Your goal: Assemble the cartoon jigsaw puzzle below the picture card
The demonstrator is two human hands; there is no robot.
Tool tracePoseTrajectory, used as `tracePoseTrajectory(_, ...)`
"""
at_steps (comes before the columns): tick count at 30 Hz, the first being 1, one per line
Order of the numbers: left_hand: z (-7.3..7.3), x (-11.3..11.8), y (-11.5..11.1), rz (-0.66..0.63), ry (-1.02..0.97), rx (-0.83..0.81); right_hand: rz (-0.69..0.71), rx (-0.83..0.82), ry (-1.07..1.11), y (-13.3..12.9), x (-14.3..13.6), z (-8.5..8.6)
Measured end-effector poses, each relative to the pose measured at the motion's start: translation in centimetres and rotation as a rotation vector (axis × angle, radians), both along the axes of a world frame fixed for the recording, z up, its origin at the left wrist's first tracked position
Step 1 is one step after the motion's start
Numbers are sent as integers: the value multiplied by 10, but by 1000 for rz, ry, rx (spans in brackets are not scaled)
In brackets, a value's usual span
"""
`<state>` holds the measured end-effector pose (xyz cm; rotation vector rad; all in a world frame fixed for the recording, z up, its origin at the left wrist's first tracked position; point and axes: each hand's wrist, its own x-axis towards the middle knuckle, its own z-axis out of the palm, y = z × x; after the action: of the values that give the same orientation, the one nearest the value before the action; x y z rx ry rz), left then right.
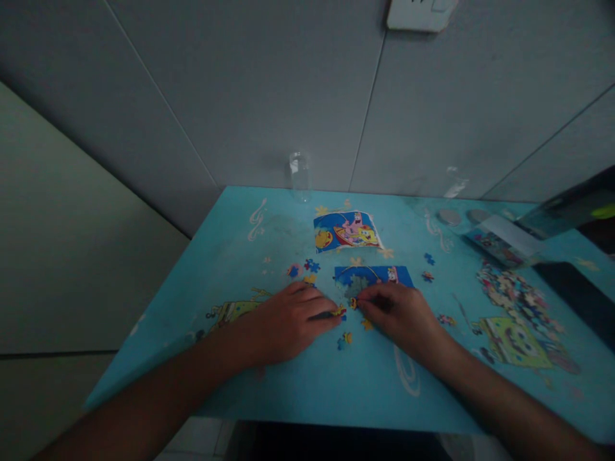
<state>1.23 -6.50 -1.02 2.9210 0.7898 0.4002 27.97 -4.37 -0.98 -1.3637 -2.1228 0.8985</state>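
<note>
My left hand rests on the blue table, its fingertips on a small red and yellow puzzle piece. Just to the right, my right hand pinches a small yellow and dark piece between thumb and index finger. Behind both hands lies a partly assembled blue puzzle, with a gap at its left side; my right hand covers its lower part. Farther back is a picture sheet with cartoon figures. Loose pieces lie in front of the hands, and others sit behind my left hand.
A clear cylinder stands by the wall. At the right are a heap of mixed pieces, a dark flat object, a clear package and two round lids. Single pieces lie right of the puzzle.
</note>
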Motion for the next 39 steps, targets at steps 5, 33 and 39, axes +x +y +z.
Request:
tracePoseTrajectory(5, 2, 1, 1, -16, -10, -1, 10, -61, 73, 0, 0, 0)
tracePoseTrajectory(33, 3, 1, 1, -14, 42, -44, 51, 26, -65, -4, -6, 7)
tracePoseTrajectory(39, 0, 0, 1, -14, 38, -44, 63, 51, -99, -6, -11, 13)
